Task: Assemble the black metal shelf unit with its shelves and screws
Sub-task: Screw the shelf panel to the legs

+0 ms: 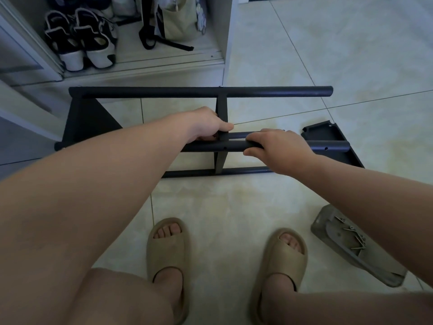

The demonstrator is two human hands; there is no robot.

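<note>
Indoors, pale tiled floor (257, 207), open shoe cupboard (225, 43), both hands' grip closed: left hand (206, 124) on shelf (222, 113), right hand (281, 148) on tube (234, 146).

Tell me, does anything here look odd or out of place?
Mostly the screws: they lie loose on a grey slipper used as a tray, beside the right foot. A loose black shelf lies behind the frame. No damage shows.

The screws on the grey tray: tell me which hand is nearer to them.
Right. The right hand grips the black tube above the screws on the grey tray. The left hand holds the shelf panel, farther left.
</note>
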